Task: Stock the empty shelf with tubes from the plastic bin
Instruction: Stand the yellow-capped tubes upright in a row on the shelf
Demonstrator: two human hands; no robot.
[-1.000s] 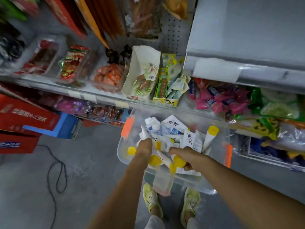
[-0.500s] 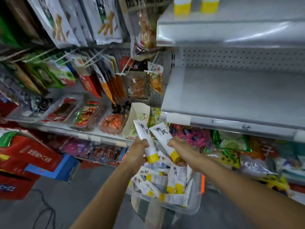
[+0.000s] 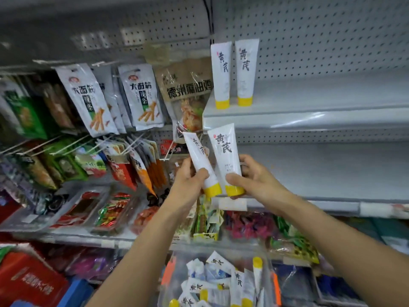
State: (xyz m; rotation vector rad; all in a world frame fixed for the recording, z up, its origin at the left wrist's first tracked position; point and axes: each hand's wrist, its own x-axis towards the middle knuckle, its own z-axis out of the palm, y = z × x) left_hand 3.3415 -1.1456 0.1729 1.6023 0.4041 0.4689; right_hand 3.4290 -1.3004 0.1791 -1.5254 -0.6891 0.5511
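Two white plastic tubes with yellow caps [image 3: 220, 74] are seen standing at upper centre of the frame. Two more are held at centre: one tube [image 3: 199, 158] in the left hand [image 3: 188, 180], one tube [image 3: 225, 156] in the right hand [image 3: 252, 176]. Further tubes [image 3: 238, 282], too overlapped to be counted, are heaped in one clear plastic bin [image 3: 275, 286] at bottom centre. Two white snack packets printed with orange sticks [image 3: 85, 98] are hung frontmost at upper left.

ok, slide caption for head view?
Left hand grips left tube, right hand right tube; two stocked tubes stand on upper shelf.

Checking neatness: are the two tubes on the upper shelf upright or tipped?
Upright: the left tube and right tube each stand cap-down, side by side.
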